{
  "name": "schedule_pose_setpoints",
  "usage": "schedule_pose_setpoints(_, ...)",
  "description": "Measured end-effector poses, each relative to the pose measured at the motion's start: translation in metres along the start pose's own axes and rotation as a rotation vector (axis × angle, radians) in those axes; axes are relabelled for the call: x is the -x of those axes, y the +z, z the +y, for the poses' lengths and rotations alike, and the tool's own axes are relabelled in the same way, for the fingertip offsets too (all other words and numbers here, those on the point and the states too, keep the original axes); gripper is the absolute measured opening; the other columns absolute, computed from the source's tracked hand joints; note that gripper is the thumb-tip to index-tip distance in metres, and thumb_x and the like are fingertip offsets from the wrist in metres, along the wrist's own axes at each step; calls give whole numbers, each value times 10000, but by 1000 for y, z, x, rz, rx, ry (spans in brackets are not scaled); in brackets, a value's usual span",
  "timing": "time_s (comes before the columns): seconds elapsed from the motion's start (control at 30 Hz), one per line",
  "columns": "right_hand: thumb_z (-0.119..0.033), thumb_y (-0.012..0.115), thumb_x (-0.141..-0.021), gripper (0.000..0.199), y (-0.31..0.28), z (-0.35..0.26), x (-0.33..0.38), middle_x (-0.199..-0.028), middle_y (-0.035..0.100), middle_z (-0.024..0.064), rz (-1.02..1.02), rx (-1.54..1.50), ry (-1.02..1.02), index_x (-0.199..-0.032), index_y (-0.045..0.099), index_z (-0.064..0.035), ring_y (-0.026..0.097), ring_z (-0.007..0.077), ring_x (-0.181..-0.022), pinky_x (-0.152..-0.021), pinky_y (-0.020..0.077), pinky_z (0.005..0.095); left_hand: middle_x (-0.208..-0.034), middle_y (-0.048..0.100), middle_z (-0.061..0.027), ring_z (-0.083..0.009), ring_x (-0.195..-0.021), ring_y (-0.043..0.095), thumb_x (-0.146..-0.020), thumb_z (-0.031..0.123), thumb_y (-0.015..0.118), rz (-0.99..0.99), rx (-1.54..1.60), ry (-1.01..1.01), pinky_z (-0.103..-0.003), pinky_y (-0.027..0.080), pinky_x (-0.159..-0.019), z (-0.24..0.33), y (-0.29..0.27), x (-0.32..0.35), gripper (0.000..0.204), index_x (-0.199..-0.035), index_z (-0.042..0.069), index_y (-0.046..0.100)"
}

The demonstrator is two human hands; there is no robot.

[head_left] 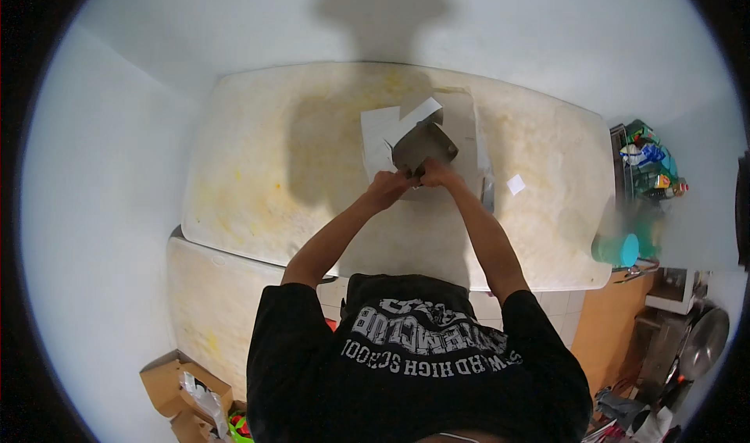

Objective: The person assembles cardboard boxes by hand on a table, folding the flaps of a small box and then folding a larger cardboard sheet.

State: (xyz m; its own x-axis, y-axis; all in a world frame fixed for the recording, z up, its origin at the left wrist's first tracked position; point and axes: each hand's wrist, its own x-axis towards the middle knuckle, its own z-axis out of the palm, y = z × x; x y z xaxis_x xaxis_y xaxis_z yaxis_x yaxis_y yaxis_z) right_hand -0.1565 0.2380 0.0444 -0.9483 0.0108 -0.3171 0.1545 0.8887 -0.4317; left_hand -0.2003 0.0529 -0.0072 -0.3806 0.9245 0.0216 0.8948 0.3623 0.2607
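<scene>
Grey folded paper piece (423,145), just above centre of the frame: angular, roughly kite-shaped, creased, its wide end pointing toward the upper right. Lower edge pinched between left hand (388,186) and right hand (437,173), held above white paper sheets (380,133) lying flat on the pale table (273,169).

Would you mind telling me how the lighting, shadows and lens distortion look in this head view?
In the head view, light from behind throws the person's dark shadow across the pale table and up the wall, dimming the folded paper held by the left hand and right hand. The fisheye bends the table edges and blackens the corners. A patch near the teal container at the right is blurred.
</scene>
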Motion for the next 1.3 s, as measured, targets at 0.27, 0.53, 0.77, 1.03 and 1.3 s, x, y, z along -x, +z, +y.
schedule_pose_setpoints(0.27, -330, 761, -687, 396, -5, 1, -1, -986, 693, 202, -138, 27, 41, -983, 728, -69, 666, 347, -942, -824, 533, 432, -1118, 572, -75, -283, -757, 662, -886, 80, 518, 193, 86, -66, -428, 526, -597, 5, 7, 4, 385, -1186, 317, 560)
schedule_pose_setpoints(0.53, -387, 725, -695, 423, 11, 8, -2, -988, 696, 190, -82, 123, 22, -1000, 732, -94, 665, 349, -942, -818, 536, 430, -1069, 584, -77, -296, -756, 651, -867, 58, 510, 90, 98, -28, -421, 513, -603, 6, 3, 2, 390, -1155, 311, 574)
schedule_pose_setpoints(0.77, -352, 715, -709, 374, 16, -1, -5, -1000, 698, 176, -121, 128, 7, -996, 735, -112, 663, 343, -949, -829, 531, 432, -1064, 590, -68, -311, -836, 644, -872, 80, 521, 109, 197, -75, -444, 516, -637, -2, 12, 10, 316, -1107, 271, 611)
schedule_pose_setpoints(1.03, -310, 701, -716, 360, 33, 25, -18, -1026, 694, 158, -157, 136, 92, -1023, 725, -123, 652, 326, -990, -845, 522, 432, -1083, 593, -55, -294, -940, 630, -910, 207, 564, 94, 287, -113, -432, 524, -729, 12, 2, -3, 166, -1050, 218, 654)
schedule_pose_setpoints(1.3, -270, 673, -728, 307, 27, 17, -5, -1023, 690, 156, -103, 91, 4, -997, 723, -130, 650, 346, -979, -832, 527, 441, -1056, 629, -35, -282, -911, 647, -907, 212, 559, 92, 286, -166, -423, 528, -712, 9, 4, 3, 150, -1020, 232, 655)
